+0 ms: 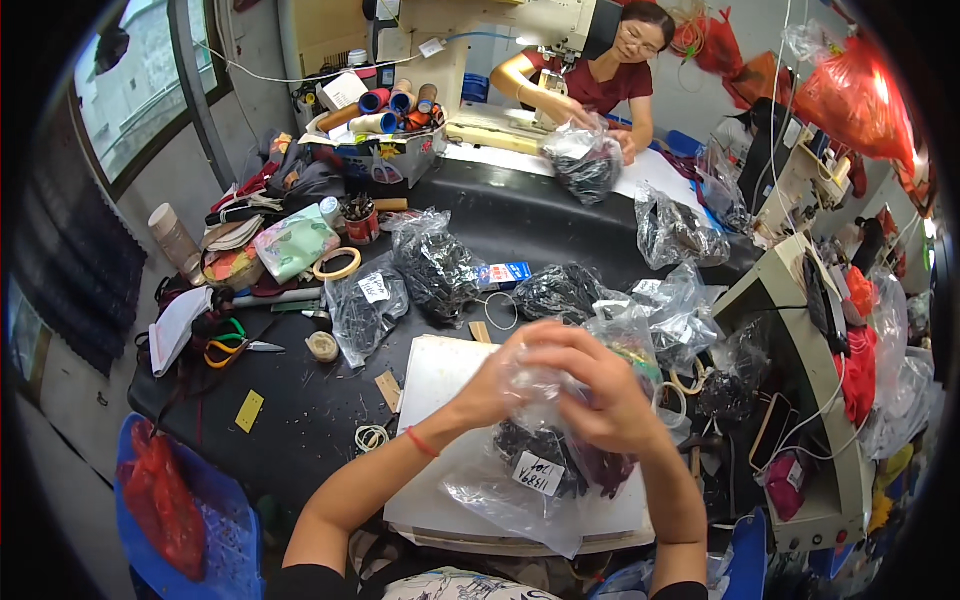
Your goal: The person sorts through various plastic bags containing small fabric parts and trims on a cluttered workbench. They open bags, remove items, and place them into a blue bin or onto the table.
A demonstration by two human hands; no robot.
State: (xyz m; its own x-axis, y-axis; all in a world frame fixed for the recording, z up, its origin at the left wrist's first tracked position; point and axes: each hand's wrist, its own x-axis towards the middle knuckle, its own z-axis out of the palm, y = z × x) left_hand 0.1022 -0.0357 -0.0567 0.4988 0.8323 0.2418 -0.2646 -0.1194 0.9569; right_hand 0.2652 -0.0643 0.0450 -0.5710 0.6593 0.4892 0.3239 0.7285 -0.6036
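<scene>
A transparent plastic bag (510, 510) with black items inside lies over a white board (430, 400) in front of me. On its side sits a white handwritten label (538, 473). My left hand (488, 392), with a red string at the wrist, closes around the bunched upper part of the bag. Against the same gathered plastic, my right hand (618, 405) curls its fingers from the other side. Both hands partly hide the bag's mouth. Dark red material (610, 470) shows beneath my right hand.
Several filled plastic bags (435, 265) lie beyond the board. Green-and-orange scissors (235, 343), a tape roll (337, 263) and a yellow card (250, 410) are to the left. Across the table, a person (610, 80) handles another bag (583, 165) by a sewing machine (565, 40).
</scene>
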